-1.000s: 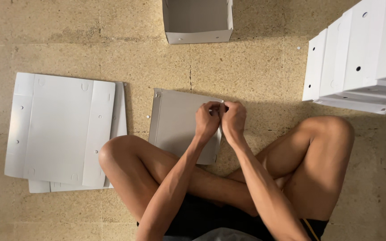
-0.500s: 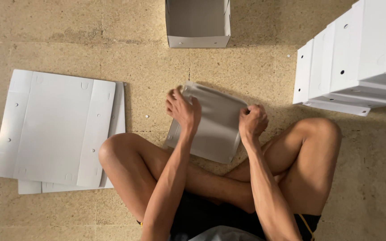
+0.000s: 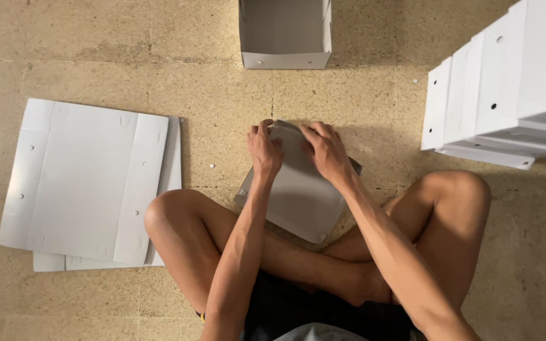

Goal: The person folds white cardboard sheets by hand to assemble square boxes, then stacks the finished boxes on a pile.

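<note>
Two hands rest on one grey cardboard sheet (image 3: 301,199), which lies on the floor between the person's crossed legs and tilts slightly, its near corner over the shin. The left hand (image 3: 265,150) lies palm down on the sheet's far left edge, fingers curled over that edge and thumb pressed on the top face; the grip is narrow and closed on the cardboard. The right hand (image 3: 325,150) lies just beside it on the far right part of the same edge, fingers spread moderately and bent at the knuckles, fingertips pressing on the sheet. The two hands are close together but not touching.

To the person's left, a stack of flat white sheets (image 3: 83,183) lies on the floor, well apart from the held sheet. An open white box (image 3: 285,60) stands on the floor beyond the hands. To the right, a row of folded white boxes (image 3: 500,95) stands upright, leaning together.
</note>
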